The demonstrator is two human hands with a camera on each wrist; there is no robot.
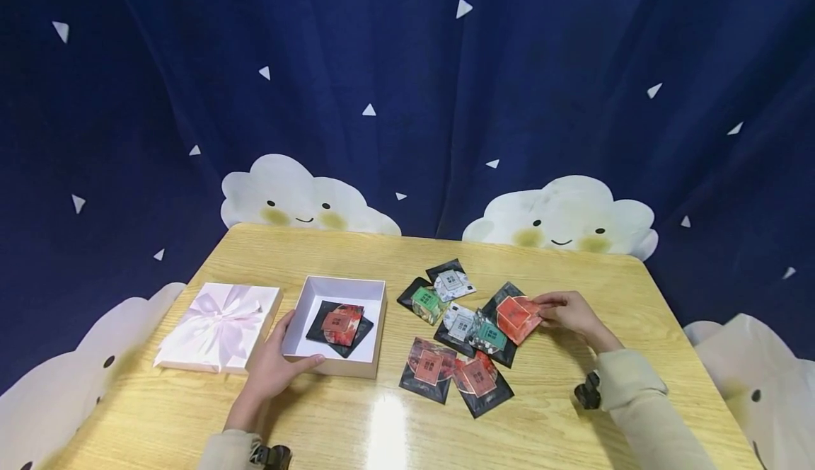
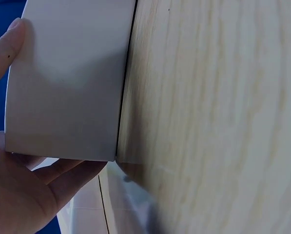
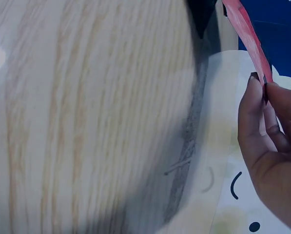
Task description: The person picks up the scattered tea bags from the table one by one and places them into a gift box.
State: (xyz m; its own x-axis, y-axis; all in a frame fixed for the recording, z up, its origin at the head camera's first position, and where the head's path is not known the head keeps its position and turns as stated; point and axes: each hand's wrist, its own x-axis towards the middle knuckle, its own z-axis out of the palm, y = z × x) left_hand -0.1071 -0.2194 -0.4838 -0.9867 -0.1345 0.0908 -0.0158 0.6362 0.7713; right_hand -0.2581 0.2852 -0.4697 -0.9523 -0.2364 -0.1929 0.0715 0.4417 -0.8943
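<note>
Under the left grip (image 1: 274,365) and the right grip (image 1: 569,314) spreads a pale wood-grained table (image 1: 471,449), with glare (image 1: 387,431) between and nearer than both. Beyond hangs a navy curtain (image 1: 407,38) with white triangles (image 1: 463,8); one smiling cloud (image 1: 299,190) shows past the left grip, another cloud (image 1: 567,208) past the right.

A strip of bare desk (image 1: 344,427) ran between the box (image 1: 347,368) and the scattered packets (image 1: 428,369), and wider room lay to the right of the right hand (image 1: 569,314). Sliding low from there to the box meant meeting the packets, then the box's right wall; above them the way was open. The left hand (image 1: 280,360) blocked the box's near-left corner, and the lid (image 1: 219,332) crowded that side. Behind the desk hung a curtain (image 1: 420,102).
</note>
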